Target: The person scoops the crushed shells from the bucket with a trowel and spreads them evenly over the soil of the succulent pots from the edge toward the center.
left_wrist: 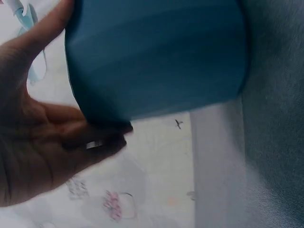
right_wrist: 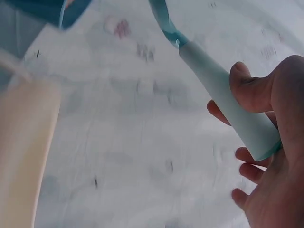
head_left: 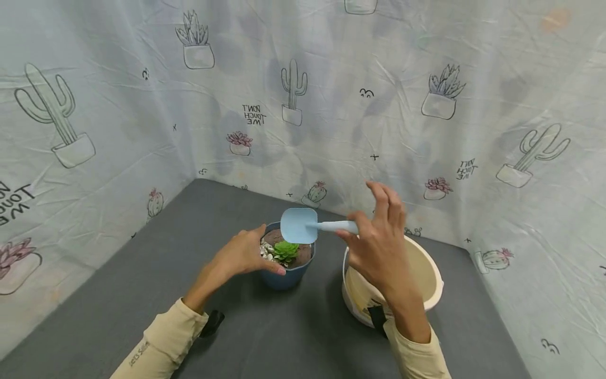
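Observation:
A blue flower pot (head_left: 284, 279) stands on the grey surface with brown soil (head_left: 303, 256), white pebbles (head_left: 267, 251) and a small green succulent (head_left: 286, 252) in it. My left hand (head_left: 240, 253) holds the pot from the left, thumb at the near side and fingers round the far side. Its smooth blue wall (left_wrist: 156, 57) fills the upper part of the left wrist view. Above the pot's right side, my right hand (head_left: 381, 250) pinches a light blue trowel (head_left: 298, 226) by its handle, between thumb and index finger. The blade points left over the pot's far rim.
A cream bucket (head_left: 432, 273) stands right of the pot, partly hidden behind my right hand and forearm. Behind the grey table (head_left: 222, 210) hangs a pale curtain (head_left: 331, 116) printed with cacti. A black strap (head_left: 213, 323) shows by my left wrist.

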Available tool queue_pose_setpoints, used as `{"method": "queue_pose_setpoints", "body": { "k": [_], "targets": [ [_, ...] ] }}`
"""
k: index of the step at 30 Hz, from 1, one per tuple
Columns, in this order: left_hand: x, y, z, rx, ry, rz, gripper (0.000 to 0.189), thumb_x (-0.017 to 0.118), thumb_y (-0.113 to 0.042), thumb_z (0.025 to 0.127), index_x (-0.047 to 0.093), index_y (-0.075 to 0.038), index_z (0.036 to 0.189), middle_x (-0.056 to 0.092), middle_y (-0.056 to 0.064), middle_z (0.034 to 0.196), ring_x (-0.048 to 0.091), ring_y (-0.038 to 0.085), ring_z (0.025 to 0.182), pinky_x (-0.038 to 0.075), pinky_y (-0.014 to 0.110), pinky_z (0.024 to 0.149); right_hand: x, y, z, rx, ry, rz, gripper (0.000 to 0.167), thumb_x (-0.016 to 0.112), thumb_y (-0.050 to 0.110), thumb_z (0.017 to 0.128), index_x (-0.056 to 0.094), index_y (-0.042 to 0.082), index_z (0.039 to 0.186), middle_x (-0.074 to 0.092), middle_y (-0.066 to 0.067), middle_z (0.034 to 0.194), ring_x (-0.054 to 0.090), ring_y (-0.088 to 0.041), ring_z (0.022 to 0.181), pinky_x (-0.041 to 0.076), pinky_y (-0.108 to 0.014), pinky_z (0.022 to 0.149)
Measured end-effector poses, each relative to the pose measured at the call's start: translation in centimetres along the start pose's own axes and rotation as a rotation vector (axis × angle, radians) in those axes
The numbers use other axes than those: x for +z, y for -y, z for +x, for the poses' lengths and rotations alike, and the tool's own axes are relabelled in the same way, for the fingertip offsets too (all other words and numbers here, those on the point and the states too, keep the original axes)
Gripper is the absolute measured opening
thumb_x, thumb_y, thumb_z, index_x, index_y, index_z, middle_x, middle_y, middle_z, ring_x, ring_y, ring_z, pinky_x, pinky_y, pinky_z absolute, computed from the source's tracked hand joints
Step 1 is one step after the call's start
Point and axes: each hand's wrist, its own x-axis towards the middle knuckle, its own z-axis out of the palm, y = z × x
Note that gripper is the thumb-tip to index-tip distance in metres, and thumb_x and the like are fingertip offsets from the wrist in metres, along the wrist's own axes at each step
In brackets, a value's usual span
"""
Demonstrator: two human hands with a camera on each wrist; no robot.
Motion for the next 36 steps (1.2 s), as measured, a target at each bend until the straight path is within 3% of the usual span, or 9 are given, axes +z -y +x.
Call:
{"method": "queue_pose_setpoints", "body": {
  "k": [5,8,11,14,16,19,26,31,36],
  "targets": [
    [1.5,-2.0,-1.2,-0.058,-0.170,0.082,0.129,0.090,-0.069,0.067,0.041,0.014,0.153,0.075,0.026,0.099,0.073,0.043,0.091,0.063,0.051,0.077,-3.3,-3.6,-2.5,0.142,-0.027,0.042,0.024,0.087,0.015,0.082,0.073,-0.004,0.090,0.043,-0.035,0.149,0.032,-0.055,0.136,0.031,-0.070,0.111],
    [2.3,-2.9,-1.9,-0.046,-0.253,0.156,0.127,0.086,-0.074,0.067,0.047,0.017,0.148,0.071,0.032,0.123,0.073,0.042,0.080,0.062,0.048,0.062,-5.2,-6.0,-3.9,0.164,-0.047,0.017,0.025,0.083,0.017,0.084,0.071,-0.006,0.088,0.043,-0.038,0.147,0.032,-0.059,0.133,0.029,-0.072,0.106],
    [2.9,-3.5,-2.6,-0.020,-0.291,0.214,0.122,0.082,-0.074,0.072,0.050,0.019,0.144,0.065,0.035,0.135,0.068,0.037,0.061,0.054,0.040,0.045,-6.7,-8.2,-5.5,0.171,-0.014,-0.014,0.051,0.066,0.042,0.101,0.070,-0.006,0.084,0.041,-0.041,0.144,0.029,-0.062,0.130,0.027,-0.073,0.100],
    [3.2,-3.9,-3.1,0.001,-0.307,0.261,0.118,0.078,-0.073,0.077,0.048,0.018,0.146,0.062,0.036,0.140,0.073,0.042,0.076,0.062,0.040,0.059,-7.7,-9.9,-6.9,0.198,0.063,-0.021,0.054,0.067,0.046,0.100,0.071,-0.005,0.081,0.039,-0.039,0.144,0.026,-0.061,0.132,0.025,-0.076,0.096],
    [3.2,-4.5,-3.1,0.035,-0.302,0.272,0.116,0.074,-0.071,0.081,0.043,0.016,0.151,0.053,0.036,0.150,0.069,0.050,0.113,0.062,0.049,0.094,-7.9,-10.7,-7.7,0.207,0.123,-0.048,0.041,0.078,0.034,0.092,0.071,-0.003,0.079,0.038,-0.038,0.144,0.026,-0.059,0.133,0.026,-0.076,0.096],
    [3.5,-6.0,-2.3,0.168,-0.240,0.218,0.110,0.068,-0.068,0.089,0.032,0.008,0.160,0.032,0.031,0.167,0.034,0.048,0.155,0.029,0.059,0.129,-7.4,-11.4,-8.4,0.162,0.193,-0.112,0.025,0.089,0.009,0.070,0.068,-0.003,0.073,0.039,-0.039,0.143,0.027,-0.058,0.136,0.026,-0.076,0.098],
    [6.7,-11.0,0.9,0.412,-0.003,0.002,0.105,0.064,-0.067,0.094,0.019,-0.010,0.168,0.013,0.010,0.178,0.020,0.031,0.164,0.033,0.054,0.129,-3.6,-11.3,-8.3,-0.041,0.331,-0.310,0.039,0.093,0.015,0.066,0.057,0.000,0.062,0.039,-0.038,0.149,0.031,-0.055,0.146,0.025,-0.066,0.120],
    [8.8,-12.6,1.7,0.412,0.030,-0.028,0.109,0.066,-0.067,0.093,0.017,-0.006,0.168,0.012,0.012,0.177,0.023,0.032,0.163,0.042,0.053,0.123,-1.2,-10.8,-8.2,-0.108,0.392,-0.329,0.039,0.095,0.018,0.067,0.061,-0.002,0.064,0.043,-0.035,0.150,0.034,-0.051,0.147,0.027,-0.060,0.124],
    [9.2,-13.0,1.7,0.375,0.024,-0.075,0.109,0.068,-0.068,0.091,0.017,-0.011,0.169,0.013,0.007,0.178,0.025,0.031,0.162,0.044,0.057,0.121,-0.6,-11.8,-8.8,0.047,0.438,-0.211,0.041,0.093,0.018,0.074,0.058,0.003,0.059,0.045,-0.036,0.145,0.033,-0.053,0.144,0.031,-0.065,0.119]
  ]
}}
